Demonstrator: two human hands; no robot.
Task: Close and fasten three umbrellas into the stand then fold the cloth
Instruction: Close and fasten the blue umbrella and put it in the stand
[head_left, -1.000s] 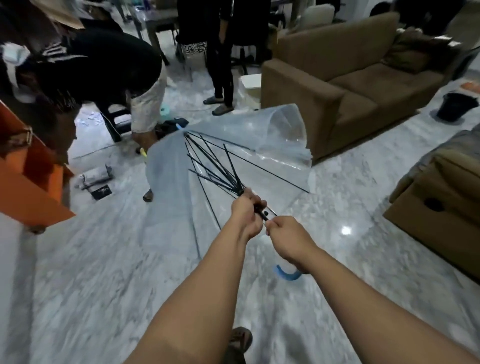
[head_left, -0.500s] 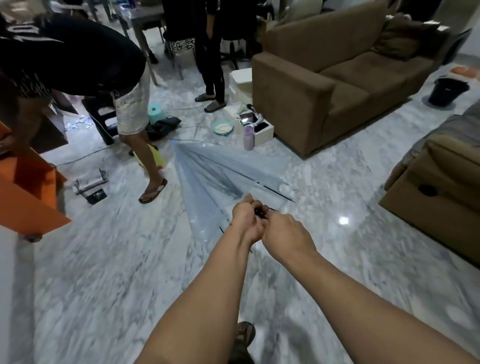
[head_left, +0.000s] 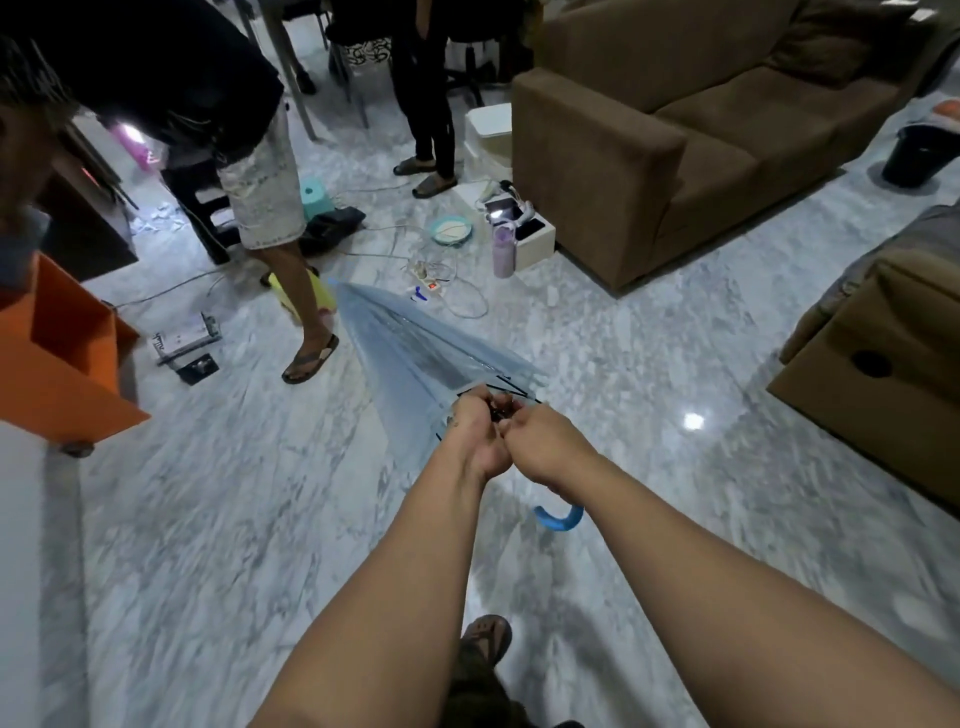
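Note:
A transparent umbrella (head_left: 410, 348) with black ribs is folded into a narrow cone that points away from me toward the floor. My left hand (head_left: 478, 436) grips the umbrella at the rib ends near the shaft. Touching it, my right hand (head_left: 545, 447) grips the shaft just above the handle. The blue hooked handle (head_left: 561, 517) sticks out below my right wrist. No stand and no cloth can be made out in this view.
A person in light shorts (head_left: 260, 182) bends over at the left, a sandalled foot (head_left: 311, 356) close to the umbrella tip. Cables and a power strip (head_left: 431, 283), a purple bottle (head_left: 503, 252) and a white box (head_left: 530, 236) lie ahead. Brown sofas (head_left: 675, 130) stand right. An orange box (head_left: 62, 343) sits left.
The canopy has collapsed from wide open into a tight cone. My hands have come together on the shaft, and the blue handle shows again below my right wrist.

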